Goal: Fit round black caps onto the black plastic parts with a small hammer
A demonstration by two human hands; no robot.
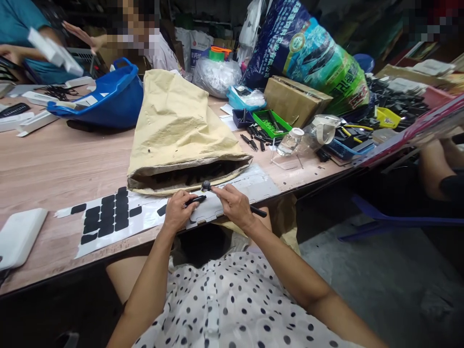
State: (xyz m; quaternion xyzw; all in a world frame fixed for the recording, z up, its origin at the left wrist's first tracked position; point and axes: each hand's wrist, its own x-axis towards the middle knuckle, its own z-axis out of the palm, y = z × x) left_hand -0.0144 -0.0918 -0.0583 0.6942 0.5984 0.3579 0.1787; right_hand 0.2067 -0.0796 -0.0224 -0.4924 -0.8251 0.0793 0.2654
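My left hand [177, 211] is closed around a small black stick-like part [196, 199], whose end sticks out to the right over the white sheet. In my right hand [234, 207] is a black-handled tool; its round dark head [206, 185] shows past the fingertips and its handle [258, 211] comes out behind the palm. The head is just above the black part, and I cannot tell whether they touch. Directly beyond both hands lies a tan sack [174, 121], its mouth facing me, with dark pieces inside.
Black rounded stickers [107, 217] lie on a white backing sheet to the left, near a white block [22, 237]. Farther back are a blue basin [105, 104], a green tray [271, 123], a carton [295, 99] and a jar [290, 141]. Other people sit at the far left and right.
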